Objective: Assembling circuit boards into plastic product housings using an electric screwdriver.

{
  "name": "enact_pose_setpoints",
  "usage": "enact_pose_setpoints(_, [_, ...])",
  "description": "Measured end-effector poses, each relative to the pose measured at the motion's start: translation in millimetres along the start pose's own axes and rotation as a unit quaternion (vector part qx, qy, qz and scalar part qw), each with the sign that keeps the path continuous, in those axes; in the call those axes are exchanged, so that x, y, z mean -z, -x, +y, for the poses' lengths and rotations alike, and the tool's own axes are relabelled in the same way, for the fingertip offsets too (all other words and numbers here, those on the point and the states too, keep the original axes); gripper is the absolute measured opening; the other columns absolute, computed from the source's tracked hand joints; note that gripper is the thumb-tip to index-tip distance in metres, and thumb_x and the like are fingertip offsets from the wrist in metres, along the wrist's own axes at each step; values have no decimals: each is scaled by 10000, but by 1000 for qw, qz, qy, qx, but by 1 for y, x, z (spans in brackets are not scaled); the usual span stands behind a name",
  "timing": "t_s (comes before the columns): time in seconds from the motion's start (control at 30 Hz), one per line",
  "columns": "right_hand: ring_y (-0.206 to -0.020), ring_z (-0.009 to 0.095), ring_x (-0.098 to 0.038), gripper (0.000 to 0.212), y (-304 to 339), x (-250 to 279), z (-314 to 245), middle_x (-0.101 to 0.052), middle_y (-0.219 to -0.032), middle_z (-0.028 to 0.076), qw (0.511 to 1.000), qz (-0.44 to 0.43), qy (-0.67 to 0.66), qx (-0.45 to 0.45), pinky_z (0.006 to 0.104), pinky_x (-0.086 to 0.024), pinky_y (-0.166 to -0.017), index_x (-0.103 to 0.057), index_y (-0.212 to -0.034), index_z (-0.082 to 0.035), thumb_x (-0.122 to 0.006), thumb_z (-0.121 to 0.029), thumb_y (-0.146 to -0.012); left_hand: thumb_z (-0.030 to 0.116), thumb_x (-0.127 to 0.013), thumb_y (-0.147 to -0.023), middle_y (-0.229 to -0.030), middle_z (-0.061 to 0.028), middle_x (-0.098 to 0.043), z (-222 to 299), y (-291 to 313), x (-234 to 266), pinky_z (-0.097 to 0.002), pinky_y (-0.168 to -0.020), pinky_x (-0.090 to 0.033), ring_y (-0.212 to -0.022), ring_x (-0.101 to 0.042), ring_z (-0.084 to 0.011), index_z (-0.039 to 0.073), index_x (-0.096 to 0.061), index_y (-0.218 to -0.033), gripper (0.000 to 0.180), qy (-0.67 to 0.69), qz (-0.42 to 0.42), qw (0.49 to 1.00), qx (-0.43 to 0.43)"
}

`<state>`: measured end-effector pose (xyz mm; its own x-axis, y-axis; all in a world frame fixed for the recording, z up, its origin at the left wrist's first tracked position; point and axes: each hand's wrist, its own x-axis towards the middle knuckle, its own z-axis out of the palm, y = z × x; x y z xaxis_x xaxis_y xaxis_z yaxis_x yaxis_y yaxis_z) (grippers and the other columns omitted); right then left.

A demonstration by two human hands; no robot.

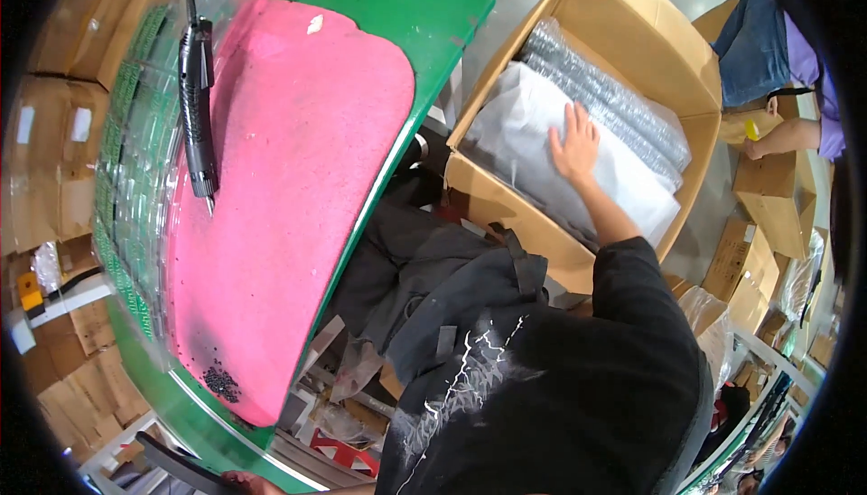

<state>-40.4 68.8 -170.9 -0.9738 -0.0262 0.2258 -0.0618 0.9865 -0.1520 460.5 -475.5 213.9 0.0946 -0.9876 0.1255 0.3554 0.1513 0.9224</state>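
My right hand lies flat with fingers spread on a white-wrapped bundle inside a large open cardboard box. Beside that bundle, in the same box, are long rolls wrapped in clear plastic. At the bottom edge, my left hand shows only in part, its fingers closed at the end of a black curved bar. Left of my body stands a green table covered by a pink mat. A black electric screwdriver hangs on its cable above the mat.
Clear plastic trays line the table's far left side, with small black pieces on the mat's near end. Stacked cartons stand at the left. Another person's hand and more boxes are at the right.
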Motion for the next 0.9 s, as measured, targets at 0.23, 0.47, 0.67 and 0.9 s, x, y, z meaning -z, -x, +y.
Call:
enact_pose_setpoints(0.23, [-1479,279,-234,640,-98,-18,35,-249,-1598,135,965,-193,52,-169,495,-221,-1168,-291,-1515,-94,-476,-367,-967,432,-725,-775,-860,-77,-567,-15,-70,153,-515,-745,-477,-838,-531,-275,127,-611,-967,378,47,181,982,-6])
enact_pose_setpoints(0.47, [-1445,375,-264,712,-35,-54,-58,-265,-1580,180,995,-64,-73,15,532,-204,-1172,-276,-1507,-36,-564,-322,-922,191,-689,-868,-1188,-134,-621,-18,-98,177,-342,-889,-490,-1049,-585,-248,-17,-599,-1173,380,58,262,963,20])
enact_pose_setpoints(0.67, [-1309,387,-459,681,54,-69,-53,-339,-1528,222,884,-330,-322,76,455,-351,-1106,-524,-1334,27,-640,-466,-878,228,-595,-921,-1289,-96,-538,-28,-115,198,-373,-978,-413,-1226,-467,-251,36,-531,-1268,402,-94,173,977,-80])
enact_pose_setpoints(0.9, [-1083,252,-620,500,43,-38,-6,-692,-1142,183,779,-592,-205,-10,391,-446,-950,-683,-1167,-8,-609,-427,-905,178,-478,-990,-1391,-163,-427,-51,-33,-54,-440,-1087,-302,-1284,-389,-261,11,-430,-1411,456,-138,-23,987,-82])
